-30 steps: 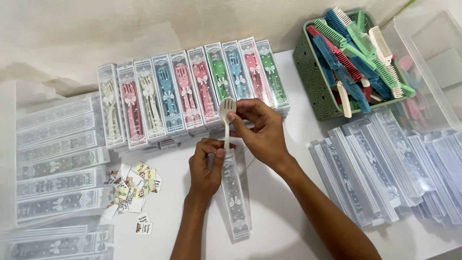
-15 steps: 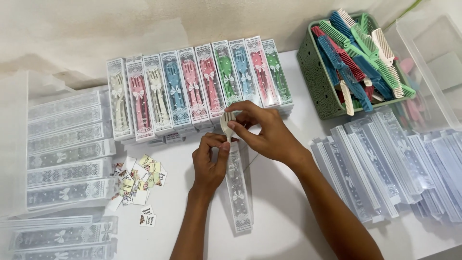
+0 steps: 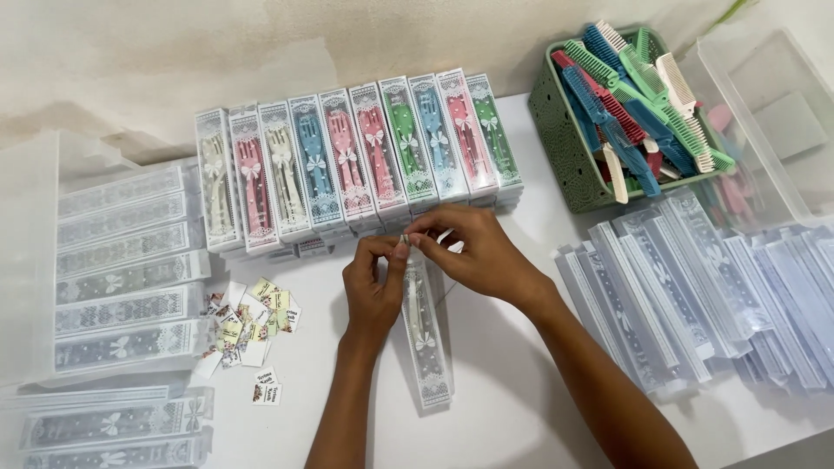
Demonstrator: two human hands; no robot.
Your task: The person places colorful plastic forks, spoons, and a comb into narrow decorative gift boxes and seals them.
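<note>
A clear plastic box with white lace print (image 3: 425, 334) lies lengthwise on the white table in front of me, with a cream folding comb inside it. My left hand (image 3: 373, 282) pinches the box's far end from the left. My right hand (image 3: 473, 252) pinches the same end from the right. Both sets of fingertips meet at the box's top flap, which they hide.
A row of packed combs in clear boxes (image 3: 360, 156) stands behind my hands. A green basket of loose coloured combs (image 3: 621, 113) sits at the back right. Empty clear boxes (image 3: 695, 287) lie on the right and more boxes (image 3: 126, 265) on the left. Small paper cards (image 3: 252, 317) lie left of my hands.
The cream comb, held upright above the box a second ago, has gone down into the box. Both hands have dropped to the box's far end.
</note>
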